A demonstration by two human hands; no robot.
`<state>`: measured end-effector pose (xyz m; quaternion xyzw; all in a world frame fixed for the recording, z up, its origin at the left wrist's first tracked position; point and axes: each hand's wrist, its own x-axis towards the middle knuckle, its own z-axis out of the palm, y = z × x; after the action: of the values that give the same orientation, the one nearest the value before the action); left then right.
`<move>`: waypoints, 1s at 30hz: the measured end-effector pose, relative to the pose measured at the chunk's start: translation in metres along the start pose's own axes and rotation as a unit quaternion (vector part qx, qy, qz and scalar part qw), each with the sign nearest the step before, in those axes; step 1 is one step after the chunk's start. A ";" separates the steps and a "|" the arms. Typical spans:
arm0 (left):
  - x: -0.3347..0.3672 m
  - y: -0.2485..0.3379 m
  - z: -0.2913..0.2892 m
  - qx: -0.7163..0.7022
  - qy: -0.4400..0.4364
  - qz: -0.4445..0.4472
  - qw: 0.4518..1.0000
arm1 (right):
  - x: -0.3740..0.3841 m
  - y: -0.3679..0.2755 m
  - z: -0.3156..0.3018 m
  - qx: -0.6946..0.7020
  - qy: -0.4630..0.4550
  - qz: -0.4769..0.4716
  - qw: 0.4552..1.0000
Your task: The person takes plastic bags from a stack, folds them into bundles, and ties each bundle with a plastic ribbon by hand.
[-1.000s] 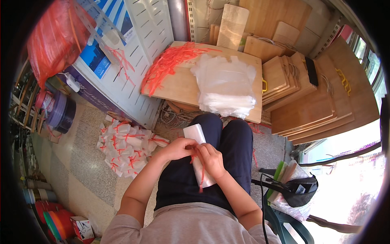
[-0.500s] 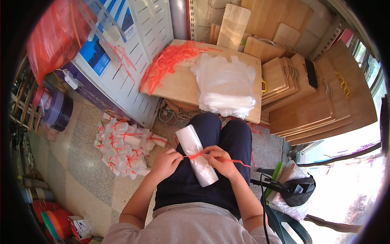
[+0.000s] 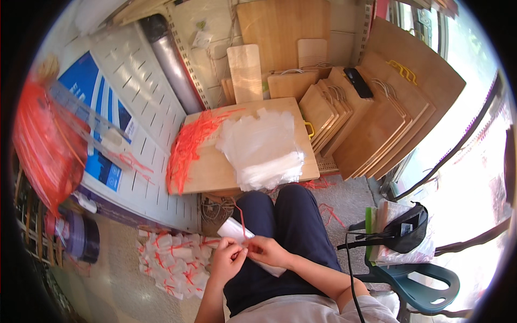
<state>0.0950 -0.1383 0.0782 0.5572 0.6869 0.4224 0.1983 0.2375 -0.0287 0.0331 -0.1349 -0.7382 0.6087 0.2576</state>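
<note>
Across my thighs lies a rolled bundle of clear plastic bags (image 3: pixel 228 227), with both hands over its middle. My left hand (image 3: pixel 227 259) is closed, thumb and fingers pinched at the red plastic strip (image 3: pixel 242 219) around the roll. Close against it, my right hand (image 3: pixel 267 251) is closed too, its fingertips pinching the same strip at the knot. One end of the strip sticks up past the roll. My fingers hide the knot itself. In front of my knees, a stack of flat plastic bags (image 3: pixel 261 145) and a heap of loose red strips (image 3: pixel 188 148) lie on a low wooden table (image 3: pixel 215 175).
On the floor at left is a pile of tied bag rolls (image 3: pixel 171 264). Wooden boards (image 3: pixel 371 129) lean at the right, with a black phone-like object (image 3: pixel 358 82) on them. A green plastic chair (image 3: pixel 412 280) holding a black bag (image 3: pixel 405 231) stands at my right.
My hands have drawn together over the roll, and the strip's free end now points up instead of out to the right. The view has tilted upward and swung rightward.
</note>
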 end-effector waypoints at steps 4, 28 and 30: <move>0.011 0.012 0.000 -0.001 0.020 0.034 0.999 | 0.000 0.002 0.000 -0.046 -0.028 -0.064 0.997; -0.002 -0.018 0.002 -0.214 -0.130 -0.144 0.957 | -0.002 0.028 -0.025 0.380 -0.144 0.152 0.901; 0.002 -0.016 0.012 -0.093 -0.104 -0.107 0.984 | -0.003 0.029 -0.021 0.369 -0.135 0.152 0.907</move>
<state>0.0931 -0.1323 0.0590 0.5002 0.6762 0.4004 0.3637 0.2480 -0.0063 0.0074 -0.0575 -0.4595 0.8817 0.0907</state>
